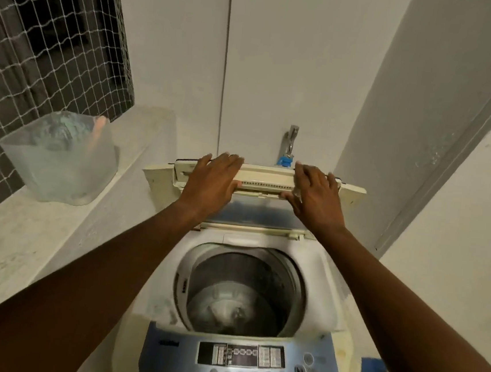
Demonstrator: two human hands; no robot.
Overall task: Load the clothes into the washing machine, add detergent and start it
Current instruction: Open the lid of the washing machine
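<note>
A cream top-loading washing machine point(327, 286) stands below me, its folding lid point(264, 178) raised and folded back toward the wall. My left hand point(213, 176) and my right hand point(314, 191) both rest on the lid's top edge, fingers curled over it. The steel drum point(240, 293) is exposed; I see only its pulsator at the bottom, no clothes. The blue control panel point(239, 362) with buttons faces me at the front.
A frosted plastic tub point(58, 158) holding something sits on the stone ledge point(17, 239) at left, under a netted window point(43, 31). A tap point(290, 142) with a blue hose fitting is on the wall behind the lid. A wall closes the right side.
</note>
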